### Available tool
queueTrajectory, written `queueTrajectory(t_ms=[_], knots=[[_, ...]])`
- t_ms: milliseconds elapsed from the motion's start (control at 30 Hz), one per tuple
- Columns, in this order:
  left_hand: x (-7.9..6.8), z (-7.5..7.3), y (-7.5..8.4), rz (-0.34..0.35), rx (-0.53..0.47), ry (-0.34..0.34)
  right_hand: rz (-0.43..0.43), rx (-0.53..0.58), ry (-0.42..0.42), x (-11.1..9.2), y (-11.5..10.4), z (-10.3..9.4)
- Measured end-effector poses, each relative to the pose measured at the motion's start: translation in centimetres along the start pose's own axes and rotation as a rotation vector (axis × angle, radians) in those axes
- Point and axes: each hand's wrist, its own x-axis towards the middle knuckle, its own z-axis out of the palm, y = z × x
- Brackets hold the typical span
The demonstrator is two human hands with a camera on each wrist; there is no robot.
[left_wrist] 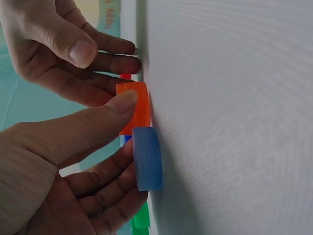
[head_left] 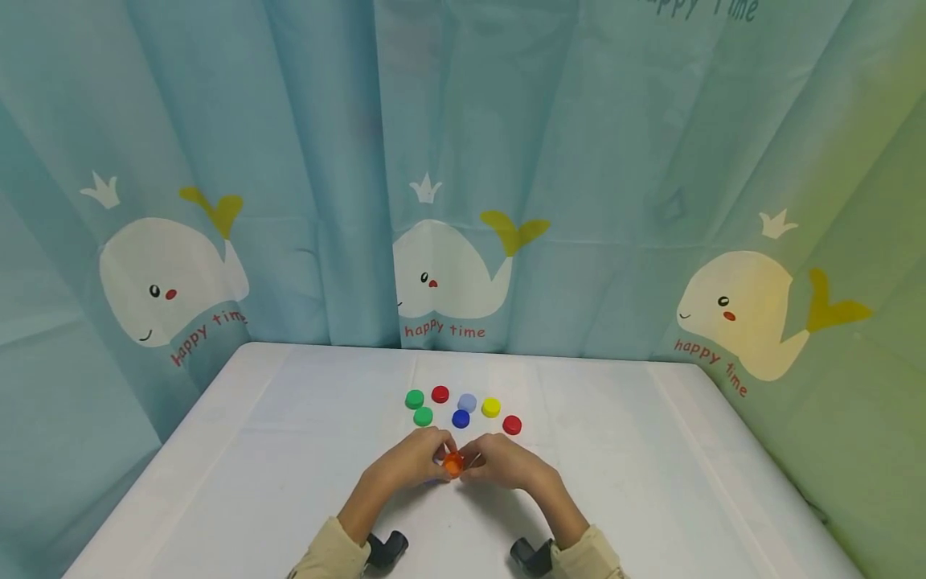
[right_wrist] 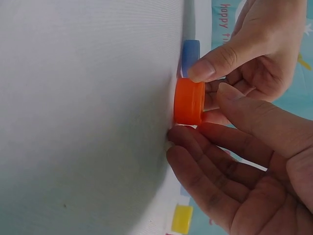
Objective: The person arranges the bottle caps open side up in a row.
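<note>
In the head view, my left hand (head_left: 418, 458) and right hand (head_left: 506, 461) meet around an orange bottle cap (head_left: 453, 464) at the near middle of the table. The left hand pinches this cap, its thumb on the edge and a finger behind. Beside it, a translucent blue cap (left_wrist: 146, 159) stands near the left fingers in the left wrist view. My right fingers, loosely bent, surround the other side of the orange cap (right_wrist: 189, 102) in the right wrist view. The right index finger is at its edge, and the right thumb stands apart from it.
Beyond the hands lie two green caps (head_left: 415, 400), two red caps (head_left: 440, 394), a light blue cap (head_left: 467, 403), a dark blue cap (head_left: 460, 419) and a yellow cap (head_left: 491, 408). The white table (head_left: 289, 450) ends at a whale-print curtain (head_left: 463, 121).
</note>
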Motion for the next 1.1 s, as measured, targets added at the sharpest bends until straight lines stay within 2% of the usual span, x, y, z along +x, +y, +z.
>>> queueTrajectory(t_ms=[267, 400, 500, 633, 833, 967, 1100], knots=[[-0.2, -0.4, 0.0, -0.031, -0.055, -0.032, -0.007, 0.005, -0.013, -0.1, 0.2, -0.2], [-0.3, -1.0, -0.1, -0.008, -0.086, -0.013, -0.016, -0.006, 0.007, -0.2, 0.3, -0.4], [-0.3, -1.4, -0.3, 0.013, -0.098, 0.046, -0.001, -0.01, 0.047, -0.1, 0.3, -0.5], [-0.1, -1.6, -0.7, 0.029, -0.087, 0.183, 0.03, 0.016, 0.13, 0.0, 0.2, -0.4], [0.3, -1.7, -0.8, 0.02, -0.089, 0.332, 0.049, 0.037, 0.238, 0.1, 0.6, -0.4], [0.3, -1.9, -0.9, -0.006, -0.083, 0.409, 0.024, 0.002, 0.257, 1.0, 0.6, -0.5], [0.4, -2.2, -1.3, -0.034, -0.061, 0.449, 0.014, -0.014, 0.247, 2.4, 0.3, -0.5]])
